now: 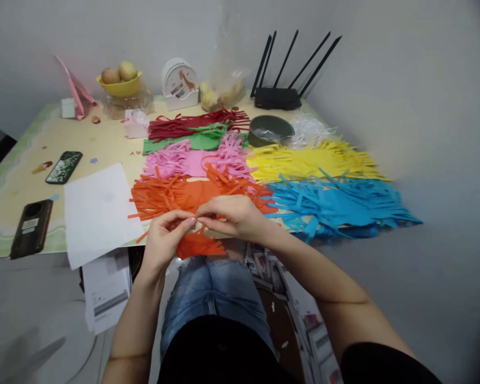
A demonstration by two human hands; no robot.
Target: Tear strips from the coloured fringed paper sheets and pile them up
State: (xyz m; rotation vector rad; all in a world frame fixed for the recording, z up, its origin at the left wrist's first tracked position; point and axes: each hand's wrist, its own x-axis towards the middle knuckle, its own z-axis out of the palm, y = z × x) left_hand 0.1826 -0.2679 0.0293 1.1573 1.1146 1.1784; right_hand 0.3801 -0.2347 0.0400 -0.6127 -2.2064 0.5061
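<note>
My left hand (168, 234) and my right hand (234, 216) meet at the fingertips over the near table edge. Both are closed in a pinch, and whatever lies between the fingertips is too small to make out. Just below them an orange fringed paper piece (201, 245) hangs over my lap; whether the fingers touch it I cannot tell. Right behind my hands lies a stack of orange fringed paper (200, 189), partly covered by my right hand. Farther back are pink (196, 162), green (204, 140) and dark red (180, 127) fringed papers. Yellow (316, 162) and blue (344, 205) ones lie to the right.
A white sheet (102, 210) overhangs the table edge at left, beside two phones (64, 167) (32, 228). Behind the papers stand a dark round bowl (270, 130), white shredded strands (312, 132), a black router (277, 98) and a yellow fruit bowl (120, 88).
</note>
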